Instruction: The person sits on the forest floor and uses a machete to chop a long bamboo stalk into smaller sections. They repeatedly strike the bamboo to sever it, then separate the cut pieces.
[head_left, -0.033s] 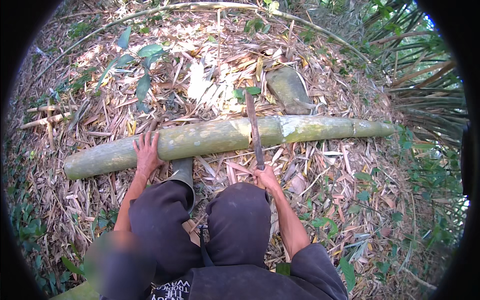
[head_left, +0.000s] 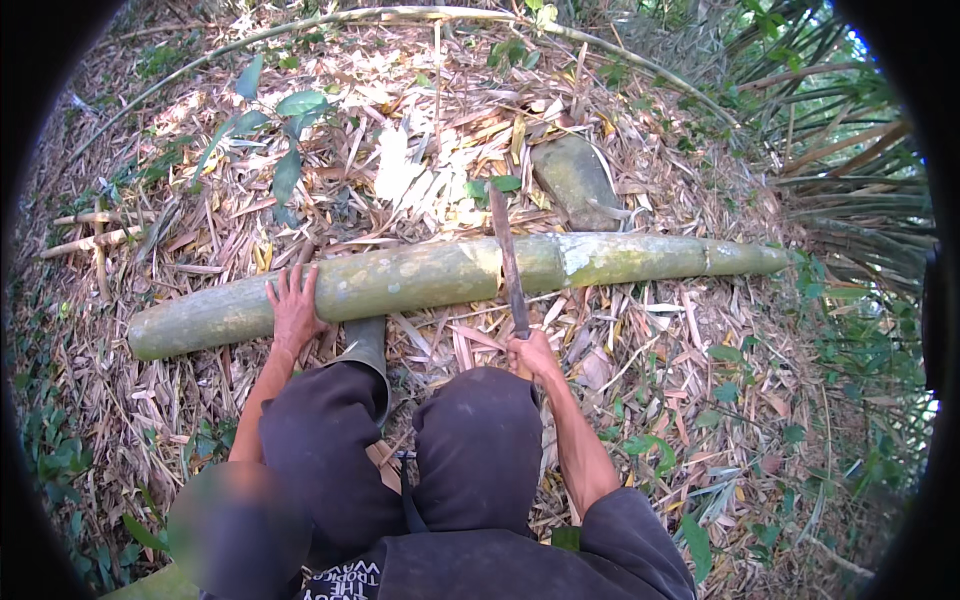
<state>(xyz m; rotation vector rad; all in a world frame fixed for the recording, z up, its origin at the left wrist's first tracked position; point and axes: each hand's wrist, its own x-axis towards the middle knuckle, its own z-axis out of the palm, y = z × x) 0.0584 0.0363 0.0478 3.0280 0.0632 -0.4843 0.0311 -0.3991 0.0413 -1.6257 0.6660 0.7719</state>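
A thick green bamboo pole (head_left: 420,277) with pale blotches lies across in front of me, from left to right. My left hand (head_left: 294,308) rests on its left part, fingers spread flat over the near side and top. My right hand (head_left: 533,353) is closed round the handle of a machete (head_left: 507,245). The dark, worn blade points away from me and lies across the pole right of its middle, at a pale notch-like mark. Its tip reaches past the far side. Most of the handle is hidden in my fist.
My knees are bent near the pole, and a green boot (head_left: 366,350) meets its near side. Beyond it sits a grey-green rock (head_left: 577,180). Dry leaves (head_left: 450,130) cover the ground. A leafy sapling (head_left: 290,150) stands far left; a thin bent stem (head_left: 420,13) arches behind.
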